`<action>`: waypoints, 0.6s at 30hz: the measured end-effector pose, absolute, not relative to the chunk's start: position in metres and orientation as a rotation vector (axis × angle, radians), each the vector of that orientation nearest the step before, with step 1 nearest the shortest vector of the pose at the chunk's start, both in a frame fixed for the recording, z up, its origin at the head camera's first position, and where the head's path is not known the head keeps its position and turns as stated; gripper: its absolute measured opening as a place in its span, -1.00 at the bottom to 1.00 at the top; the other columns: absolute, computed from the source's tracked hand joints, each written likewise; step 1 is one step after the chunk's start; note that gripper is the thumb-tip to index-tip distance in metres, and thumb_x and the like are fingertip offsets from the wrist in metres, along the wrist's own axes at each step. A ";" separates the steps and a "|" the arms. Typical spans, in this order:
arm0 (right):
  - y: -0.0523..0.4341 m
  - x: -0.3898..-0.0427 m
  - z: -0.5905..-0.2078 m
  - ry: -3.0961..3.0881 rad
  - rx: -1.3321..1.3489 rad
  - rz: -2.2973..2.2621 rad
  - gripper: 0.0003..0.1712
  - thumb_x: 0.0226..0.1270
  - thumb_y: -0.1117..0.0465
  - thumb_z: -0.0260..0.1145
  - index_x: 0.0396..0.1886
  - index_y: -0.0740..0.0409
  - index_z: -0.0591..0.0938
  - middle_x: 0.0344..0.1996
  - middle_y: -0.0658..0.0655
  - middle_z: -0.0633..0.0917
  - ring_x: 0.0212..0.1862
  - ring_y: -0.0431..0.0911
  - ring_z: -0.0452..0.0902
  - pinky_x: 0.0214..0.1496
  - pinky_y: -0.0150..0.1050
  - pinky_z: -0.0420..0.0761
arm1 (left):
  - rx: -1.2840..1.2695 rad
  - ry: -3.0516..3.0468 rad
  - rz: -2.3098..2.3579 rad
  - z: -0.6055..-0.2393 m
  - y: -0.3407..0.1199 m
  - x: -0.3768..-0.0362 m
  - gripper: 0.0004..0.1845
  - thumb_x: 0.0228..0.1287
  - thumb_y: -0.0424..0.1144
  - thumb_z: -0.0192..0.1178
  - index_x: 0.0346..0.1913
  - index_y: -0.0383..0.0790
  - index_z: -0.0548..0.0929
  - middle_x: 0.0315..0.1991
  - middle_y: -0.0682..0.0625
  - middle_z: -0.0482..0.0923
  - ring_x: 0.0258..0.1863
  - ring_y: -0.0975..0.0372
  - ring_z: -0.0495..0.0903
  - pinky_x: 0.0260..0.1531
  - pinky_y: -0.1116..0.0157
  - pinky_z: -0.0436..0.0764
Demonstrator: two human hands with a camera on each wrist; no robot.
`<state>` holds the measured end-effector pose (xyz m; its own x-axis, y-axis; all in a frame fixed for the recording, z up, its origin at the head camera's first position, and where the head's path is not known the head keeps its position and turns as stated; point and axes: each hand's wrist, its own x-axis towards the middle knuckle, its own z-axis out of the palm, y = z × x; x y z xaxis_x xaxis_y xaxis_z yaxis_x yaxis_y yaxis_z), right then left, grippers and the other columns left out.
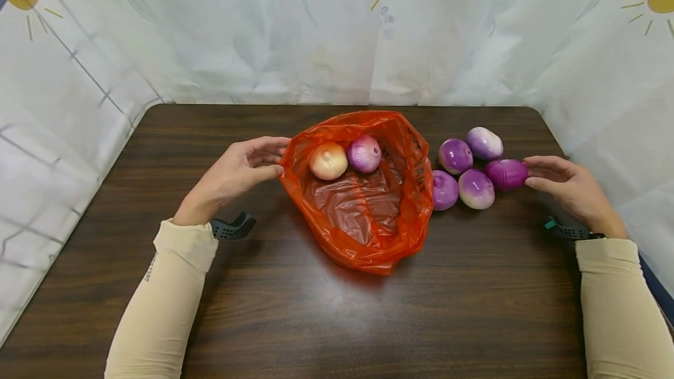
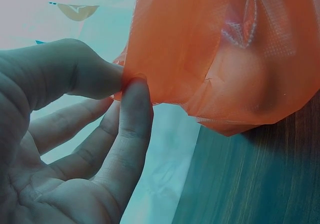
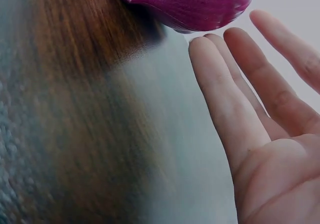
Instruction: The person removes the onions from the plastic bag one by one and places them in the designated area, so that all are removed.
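Red plastic bag (image 1: 358,259), mouth open, mid-surface (image 1: 316,320). Left hand (image 1: 231,171): grip pinching the bag's rim. Right hand (image 1: 571,189): grip unclosed, fingers extended at a deep-purple onion (image 1: 505,175); contact hard to confirm. Four paler onions (image 1: 476,189), clustered between that onion and bag. One yellow onion (image 1: 328,161) and one purple-white onion (image 1: 364,154), bagged. Step, apparently: reaching to pick up for bagging. Next move calls for closing thumb and fingers around the deep-purple onion.

Left hand (image 1: 231,173) pinching, right hand (image 1: 577,189) with fingers (image 3: 270,86) loosely spread, sleeved forearms (image 1: 163,303) stretched forward
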<state>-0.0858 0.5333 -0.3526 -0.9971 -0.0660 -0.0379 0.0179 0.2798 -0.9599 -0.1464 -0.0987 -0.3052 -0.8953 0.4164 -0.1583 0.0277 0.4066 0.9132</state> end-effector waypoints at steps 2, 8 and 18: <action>0.534 -0.086 -0.352 2.459 -0.040 -1.858 -0.45 0.40 0.53 0.27 0.37 0.27 0.52 0.09 -0.22 0.75 0.04 -0.42 0.69 -0.02 -0.61 0.63 | 0.382 2.304 1.491 -0.304 -0.099 -0.146 -0.47 0.42 -0.21 0.33 0.40 0.12 0.53 0.33 0.08 0.57 0.24 0.21 0.59 0.15 0.33 0.61; 0.533 -0.083 -0.349 2.407 -0.048 -1.968 -0.45 0.42 0.54 0.24 0.38 0.31 0.50 0.11 -0.16 0.76 0.08 -0.39 0.70 0.02 -0.60 0.64 | 0.390 2.305 1.487 -0.304 -0.099 -0.145 -0.48 0.43 -0.21 0.32 0.40 0.13 0.53 0.32 0.07 0.58 0.22 0.21 0.60 0.13 0.34 0.62; 0.525 -0.080 -0.342 2.353 -0.070 -2.065 -0.48 0.45 0.54 0.21 0.38 0.37 0.47 0.10 -0.05 0.77 0.04 -0.30 0.75 0.06 -0.55 0.67 | 0.370 2.293 1.482 -0.304 -0.100 -0.147 -0.46 0.42 -0.17 0.33 0.42 0.12 0.51 0.31 0.05 0.57 0.21 0.19 0.59 0.14 0.31 0.62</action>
<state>-0.0803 0.5251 -0.3418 -0.9989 -0.0404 0.0221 -0.0271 0.1295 -0.9912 -0.1465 -0.0997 -0.3039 -0.8915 0.4181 -0.1744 0.0128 0.4082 0.9128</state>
